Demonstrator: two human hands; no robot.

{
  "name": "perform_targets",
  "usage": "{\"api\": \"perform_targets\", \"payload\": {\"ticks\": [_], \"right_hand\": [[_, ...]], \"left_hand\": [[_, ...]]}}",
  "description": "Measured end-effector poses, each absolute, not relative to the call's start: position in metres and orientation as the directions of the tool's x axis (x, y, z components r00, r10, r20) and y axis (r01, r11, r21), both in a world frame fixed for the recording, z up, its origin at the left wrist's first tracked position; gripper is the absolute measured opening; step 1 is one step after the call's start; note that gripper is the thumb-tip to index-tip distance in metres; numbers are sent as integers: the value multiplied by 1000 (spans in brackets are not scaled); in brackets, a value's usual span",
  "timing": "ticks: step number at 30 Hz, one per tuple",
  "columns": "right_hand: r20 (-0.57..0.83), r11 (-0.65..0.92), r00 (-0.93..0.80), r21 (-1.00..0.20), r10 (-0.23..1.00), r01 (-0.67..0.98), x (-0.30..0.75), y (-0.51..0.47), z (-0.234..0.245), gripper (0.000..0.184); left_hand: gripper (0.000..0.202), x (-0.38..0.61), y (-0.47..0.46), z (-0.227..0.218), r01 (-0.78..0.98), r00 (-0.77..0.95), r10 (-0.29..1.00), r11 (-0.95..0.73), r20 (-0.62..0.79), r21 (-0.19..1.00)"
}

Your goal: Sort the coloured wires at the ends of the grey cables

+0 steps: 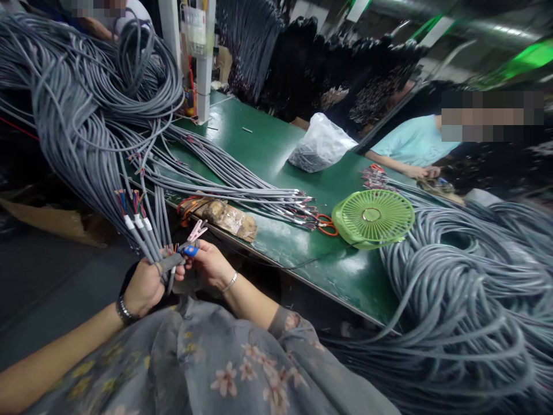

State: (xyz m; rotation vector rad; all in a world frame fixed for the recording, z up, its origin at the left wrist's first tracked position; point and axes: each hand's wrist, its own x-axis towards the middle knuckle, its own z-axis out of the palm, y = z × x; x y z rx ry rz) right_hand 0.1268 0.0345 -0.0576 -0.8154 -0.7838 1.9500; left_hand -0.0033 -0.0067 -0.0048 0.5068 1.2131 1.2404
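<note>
My left hand is closed around several grey cables. Their upper ends have white bands and bared, coloured wires that fan out. A grey strip lies across the cables at my left fingers. Close beside it, my right hand is pinched, with a blue piece at its fingertips. Short coloured wire ends show between the two hands. What the right fingers hold is partly hidden. Just above them sticks up a pink clip, which looks like a clothes peg.
Grey cable bundles heap at left and right. On the green table lie more cables, a taped brown block, orange-handled scissors, a green fan and a plastic bag. A co-worker in light blue sits opposite.
</note>
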Motion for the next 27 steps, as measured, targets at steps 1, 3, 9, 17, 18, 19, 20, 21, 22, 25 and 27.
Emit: {"api": "perform_targets", "payload": {"ticks": [1, 3, 9, 17, 18, 19, 20, 21, 22, 25, 27], "right_hand": [[-234, -440, -430, -761, 872, -477, 126, 35, -59, 48], [-227, -444, -440, -749, 869, -492, 124, 35, -61, 47], [-264, -468, -421, -718, 868, -515, 125, 37, -61, 43], [-302, -465, -375, -733, 876, -496, 135, 29, -55, 40], [-303, -456, -362, -744, 882, -488, 134, 29, -56, 40], [-305, -447, -347, -755, 887, -480, 132, 28, -56, 39], [-306, -438, -331, -764, 893, -475, 131, 28, -57, 37], [-307, -429, -316, -772, 898, -469, 130, 28, -58, 36], [-309, -424, -305, -777, 901, -465, 129, 27, -58, 35], [-334, -446, -307, -768, 891, -459, 129, 27, -58, 31], [-363, -486, -334, -744, 870, -459, 131, 27, -57, 28]], "left_hand": [[27, -4, -7, -4, -431, -121, 903, 326, -412, 841], [28, -5, -7, -4, -429, -102, 907, 330, -408, 841], [26, -6, -7, -7, -406, -92, 916, 324, -391, 854], [31, -3, -7, -11, -400, -123, 904, 332, -409, 854], [33, -2, -7, -11, -392, -118, 907, 331, -404, 858], [33, -1, -7, -11, -383, -116, 910, 329, -398, 863], [34, -1, -8, -12, -373, -116, 913, 325, -392, 869], [34, 0, -8, -13, -364, -117, 915, 323, -386, 874], [34, 0, -9, -14, -357, -119, 916, 321, -383, 877], [34, -1, -10, -17, -340, -122, 917, 322, -381, 884], [34, -3, -10, -19, -328, -116, 919, 324, -378, 887]]}}
